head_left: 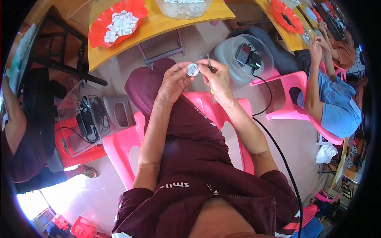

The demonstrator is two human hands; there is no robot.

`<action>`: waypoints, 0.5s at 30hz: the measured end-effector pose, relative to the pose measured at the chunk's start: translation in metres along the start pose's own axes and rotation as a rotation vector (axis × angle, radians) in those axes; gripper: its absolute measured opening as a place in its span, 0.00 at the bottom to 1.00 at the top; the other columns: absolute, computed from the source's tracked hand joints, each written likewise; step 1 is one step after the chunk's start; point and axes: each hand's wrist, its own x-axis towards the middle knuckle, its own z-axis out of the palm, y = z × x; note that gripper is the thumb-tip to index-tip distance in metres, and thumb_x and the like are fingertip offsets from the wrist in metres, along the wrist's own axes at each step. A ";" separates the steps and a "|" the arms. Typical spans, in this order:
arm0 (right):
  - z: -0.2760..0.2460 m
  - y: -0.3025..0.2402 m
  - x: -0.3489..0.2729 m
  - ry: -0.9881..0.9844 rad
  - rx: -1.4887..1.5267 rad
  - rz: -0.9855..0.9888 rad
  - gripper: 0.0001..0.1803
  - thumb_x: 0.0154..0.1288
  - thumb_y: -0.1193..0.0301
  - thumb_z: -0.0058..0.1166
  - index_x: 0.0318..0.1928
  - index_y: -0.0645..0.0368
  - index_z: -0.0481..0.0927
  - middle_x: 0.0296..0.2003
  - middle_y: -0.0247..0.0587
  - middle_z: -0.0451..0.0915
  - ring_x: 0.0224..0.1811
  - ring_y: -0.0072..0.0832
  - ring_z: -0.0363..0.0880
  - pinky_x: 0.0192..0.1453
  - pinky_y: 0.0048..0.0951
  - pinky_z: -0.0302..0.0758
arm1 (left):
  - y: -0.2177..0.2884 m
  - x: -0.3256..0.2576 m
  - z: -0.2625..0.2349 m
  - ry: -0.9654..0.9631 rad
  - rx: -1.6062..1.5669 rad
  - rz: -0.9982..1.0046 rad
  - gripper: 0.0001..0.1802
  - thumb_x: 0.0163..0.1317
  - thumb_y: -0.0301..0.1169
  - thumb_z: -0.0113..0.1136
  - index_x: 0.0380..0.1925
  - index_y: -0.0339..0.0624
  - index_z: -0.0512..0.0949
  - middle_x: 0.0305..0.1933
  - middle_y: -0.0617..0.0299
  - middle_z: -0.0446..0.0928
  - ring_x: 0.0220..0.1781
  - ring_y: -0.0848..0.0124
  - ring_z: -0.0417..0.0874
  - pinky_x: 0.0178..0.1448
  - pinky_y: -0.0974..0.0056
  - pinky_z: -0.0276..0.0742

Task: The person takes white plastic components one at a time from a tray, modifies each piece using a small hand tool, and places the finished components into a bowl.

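The disc [193,70] is between both hands, above the lap and short of the table [158,35]. The left hand [173,81] has its grip pinched nearly closed on one edge; the right hand [218,79] pinches the opposite edge (a thin tool [210,68] lies across that palm). Best to hold lightly by the rim, fingertips off the face, and angle the tool's tip clear.

Left grip [174,82] pinching, right grip [218,81] likewise
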 end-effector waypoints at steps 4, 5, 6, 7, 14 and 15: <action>0.000 -0.003 0.001 0.036 0.046 0.068 0.09 0.61 0.69 0.54 0.37 0.62 0.80 0.16 0.23 0.67 0.15 0.09 0.60 0.16 0.13 0.54 | 0.001 0.000 0.003 0.032 -0.001 0.031 0.12 0.61 0.26 0.53 0.45 0.35 0.74 0.42 0.59 0.78 0.43 0.72 0.80 0.47 0.68 0.78; 0.000 -0.004 0.000 0.034 0.046 0.069 0.09 0.61 0.69 0.54 0.37 0.62 0.80 0.16 0.23 0.67 0.15 0.09 0.60 0.16 0.13 0.54 | 0.002 -0.001 0.002 0.037 -0.015 0.040 0.13 0.61 0.26 0.53 0.45 0.35 0.74 0.42 0.58 0.78 0.44 0.71 0.79 0.49 0.67 0.78; 0.001 -0.005 0.000 0.039 0.054 0.086 0.10 0.61 0.68 0.53 0.37 0.62 0.80 0.15 0.23 0.66 0.15 0.09 0.60 0.16 0.13 0.54 | 0.002 -0.001 0.002 0.042 -0.030 0.049 0.13 0.61 0.25 0.53 0.46 0.34 0.74 0.43 0.58 0.78 0.45 0.71 0.79 0.50 0.67 0.77; 0.001 -0.005 0.000 0.043 0.062 0.103 0.10 0.61 0.68 0.53 0.38 0.62 0.80 0.15 0.22 0.65 0.15 0.09 0.60 0.16 0.13 0.54 | 0.002 -0.001 0.001 0.043 -0.030 0.049 0.13 0.61 0.25 0.53 0.46 0.34 0.74 0.43 0.58 0.78 0.45 0.71 0.79 0.50 0.67 0.77; 0.002 0.002 0.000 -0.008 -0.119 -0.017 0.07 0.58 0.74 0.56 0.38 0.62 0.79 0.15 0.23 0.67 0.15 0.09 0.62 0.16 0.13 0.55 | 0.003 -0.002 0.005 -0.004 -0.028 0.072 0.14 0.58 0.21 0.53 0.45 0.35 0.73 0.45 0.57 0.76 0.49 0.70 0.77 0.55 0.65 0.74; 0.001 0.003 0.001 0.002 -0.121 -0.016 0.07 0.56 0.76 0.57 0.36 0.64 0.80 0.22 0.28 0.71 0.18 0.11 0.65 0.18 0.14 0.60 | 0.003 -0.003 0.006 -0.011 -0.015 0.076 0.14 0.58 0.20 0.54 0.45 0.36 0.73 0.46 0.57 0.76 0.50 0.70 0.76 0.56 0.65 0.74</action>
